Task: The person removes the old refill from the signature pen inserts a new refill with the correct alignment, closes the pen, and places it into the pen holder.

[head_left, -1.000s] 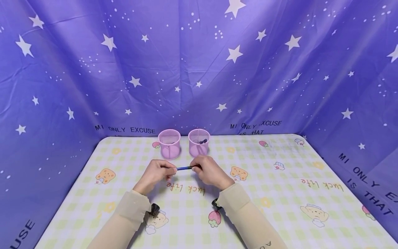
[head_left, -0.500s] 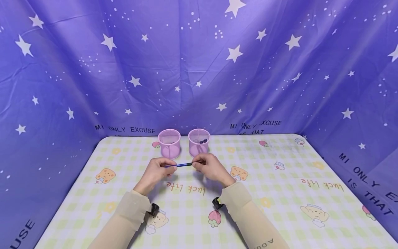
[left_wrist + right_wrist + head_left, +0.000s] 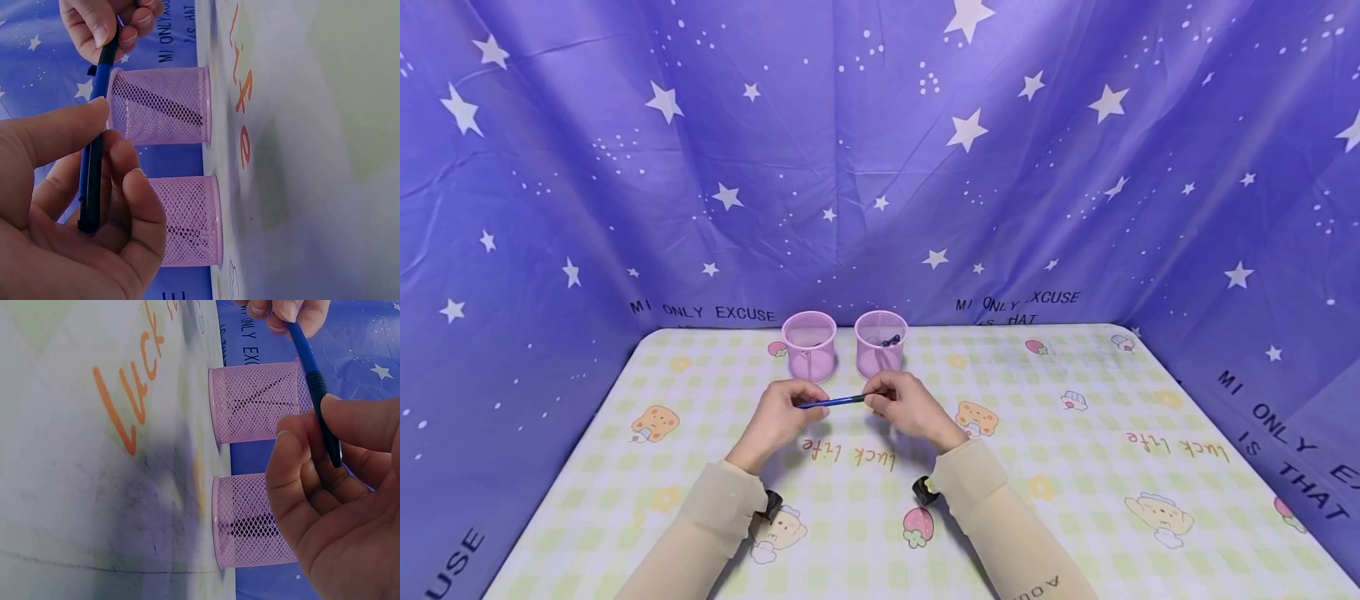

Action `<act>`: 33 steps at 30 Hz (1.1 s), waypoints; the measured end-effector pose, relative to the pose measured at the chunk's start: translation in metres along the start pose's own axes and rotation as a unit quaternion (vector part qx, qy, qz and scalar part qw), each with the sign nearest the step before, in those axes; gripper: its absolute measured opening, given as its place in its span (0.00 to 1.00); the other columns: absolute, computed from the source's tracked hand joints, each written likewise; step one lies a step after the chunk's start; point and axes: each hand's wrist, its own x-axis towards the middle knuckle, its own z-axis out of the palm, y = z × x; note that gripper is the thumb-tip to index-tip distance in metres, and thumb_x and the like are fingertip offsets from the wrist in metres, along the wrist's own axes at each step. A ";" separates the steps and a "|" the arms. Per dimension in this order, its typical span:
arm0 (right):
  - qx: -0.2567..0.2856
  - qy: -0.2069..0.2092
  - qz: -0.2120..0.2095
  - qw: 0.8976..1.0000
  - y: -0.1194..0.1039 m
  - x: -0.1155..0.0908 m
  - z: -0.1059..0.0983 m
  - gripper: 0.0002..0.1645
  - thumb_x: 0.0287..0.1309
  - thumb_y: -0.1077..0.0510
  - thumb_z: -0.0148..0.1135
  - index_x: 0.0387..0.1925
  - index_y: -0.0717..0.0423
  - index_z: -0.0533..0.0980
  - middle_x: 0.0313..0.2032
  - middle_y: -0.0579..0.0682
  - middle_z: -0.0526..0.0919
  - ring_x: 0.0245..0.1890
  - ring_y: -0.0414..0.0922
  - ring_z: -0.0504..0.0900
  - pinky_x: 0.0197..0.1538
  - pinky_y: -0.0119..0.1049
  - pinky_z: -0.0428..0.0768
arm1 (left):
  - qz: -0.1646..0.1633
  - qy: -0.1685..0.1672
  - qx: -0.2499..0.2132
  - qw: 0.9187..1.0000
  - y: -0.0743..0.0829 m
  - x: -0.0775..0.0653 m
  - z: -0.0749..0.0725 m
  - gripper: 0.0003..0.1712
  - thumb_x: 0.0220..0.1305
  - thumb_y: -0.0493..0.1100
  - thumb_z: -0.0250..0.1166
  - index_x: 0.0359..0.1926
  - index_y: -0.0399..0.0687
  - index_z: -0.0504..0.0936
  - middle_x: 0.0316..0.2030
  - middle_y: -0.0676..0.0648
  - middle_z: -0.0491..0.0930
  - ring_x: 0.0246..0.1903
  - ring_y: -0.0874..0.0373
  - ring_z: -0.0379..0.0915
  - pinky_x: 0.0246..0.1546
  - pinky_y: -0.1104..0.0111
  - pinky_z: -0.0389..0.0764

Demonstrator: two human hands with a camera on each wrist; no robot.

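A blue pen (image 3: 847, 401) with a black ribbed grip is held level between both hands, above the table in front of two pink mesh cups. My left hand (image 3: 772, 423) pinches the rear of its barrel between thumb and fingers. At the black grip end, my right hand (image 3: 916, 411) pinches it the same way. The pen's dark tip (image 3: 337, 456) pokes out past the right thumb in the right wrist view. Behind the hands stand the left cup (image 3: 810, 367) and the right cup (image 3: 880, 361). Dark slender things show through the mesh of both.
A checked tablecloth (image 3: 1075, 467) with cartoon prints covers the table. Purple star-patterned curtains (image 3: 880, 150) hang at the back and both sides. Dark rounded ends (image 3: 891, 340) show inside the right cup. A black wrist camera (image 3: 922, 490) sits below the right sleeve.
Both hands have risen slightly with the pen, the right a little more at first. More of the blue barrel now shows at the left fingers. The cups have stayed put.
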 end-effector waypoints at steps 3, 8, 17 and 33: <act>0.001 0.000 0.000 1.000 0.000 0.000 0.000 0.03 0.61 0.64 0.59 0.34 0.55 0.79 0.25 0.46 0.77 0.24 0.40 0.75 0.29 0.34 0.76 | 0.005 -0.002 0.013 1.000 0.001 0.000 -0.001 0.07 0.49 0.31 0.71 0.29 0.47 0.86 0.27 0.53 0.82 0.29 0.59 0.74 0.35 0.66 0.74; -0.004 -0.001 -0.003 1.000 0.000 0.000 0.001 0.03 0.61 0.64 0.60 0.34 0.55 0.79 0.24 0.46 0.77 0.24 0.41 0.75 0.29 0.35 0.77 | 0.012 -0.013 0.033 0.999 0.003 -0.001 -0.002 0.05 0.52 0.32 0.70 0.29 0.45 0.86 0.26 0.53 0.81 0.28 0.59 0.72 0.34 0.66 0.73; -0.015 0.003 -0.014 1.000 0.001 0.000 0.002 0.04 0.61 0.64 0.59 0.34 0.55 0.79 0.23 0.46 0.77 0.23 0.41 0.75 0.28 0.34 0.76 | 0.020 -0.024 0.069 0.997 0.004 -0.003 -0.001 0.01 0.57 0.35 0.67 0.30 0.42 0.85 0.24 0.54 0.79 0.25 0.60 0.69 0.31 0.69 0.70; -0.016 0.006 -0.010 1.000 0.002 0.000 0.002 0.04 0.62 0.63 0.59 0.35 0.54 0.79 0.24 0.46 0.77 0.24 0.41 0.75 0.30 0.35 0.77 | 0.051 -0.012 0.074 0.996 0.006 -0.003 0.002 0.16 0.51 0.36 0.73 0.43 0.41 0.84 0.33 0.52 0.83 0.33 0.60 0.77 0.41 0.62 0.77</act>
